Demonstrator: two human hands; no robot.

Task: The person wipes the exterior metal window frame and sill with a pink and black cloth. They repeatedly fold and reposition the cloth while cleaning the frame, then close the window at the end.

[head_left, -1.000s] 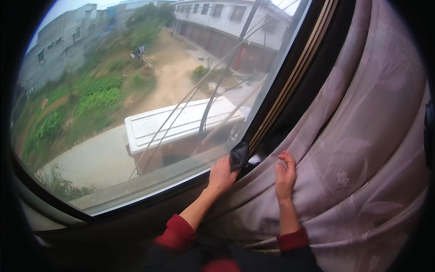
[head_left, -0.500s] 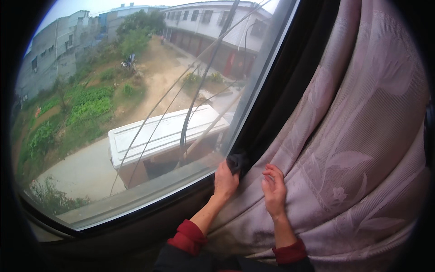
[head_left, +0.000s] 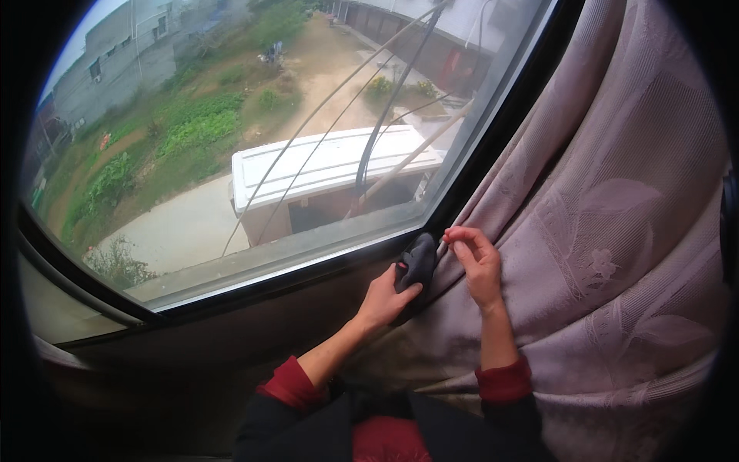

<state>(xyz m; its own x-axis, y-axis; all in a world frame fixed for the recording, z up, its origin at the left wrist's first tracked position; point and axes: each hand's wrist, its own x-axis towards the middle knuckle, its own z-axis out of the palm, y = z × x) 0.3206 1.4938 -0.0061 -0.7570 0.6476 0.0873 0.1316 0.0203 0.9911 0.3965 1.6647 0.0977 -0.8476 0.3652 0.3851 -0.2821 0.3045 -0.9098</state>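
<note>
A bunched dark grey cloth (head_left: 418,262) rests in my left hand (head_left: 383,299), whose fingers are wrapped round it. A small red spot shows on the cloth beside the fingers. Cloth and hand are at the lower right corner of the black window frame (head_left: 339,264). Just to the right, my right hand (head_left: 481,266) has thumb and forefinger brought together at the edge of a pale pinkish curtain (head_left: 570,231), which they appear to pinch. The curtain has a woven leaf and flower pattern and hangs in folds.
The window glass (head_left: 192,192) fills the upper left. Through it show a white-roofed structure (head_left: 331,158), cables, green plots and buildings. Below the frame lies a dark wall (head_left: 231,331).
The view has tilted downward. My right hand has come nearer the cloth, its fingers drawn together at the curtain's edge. More of the cloth shows in my left hand.
</note>
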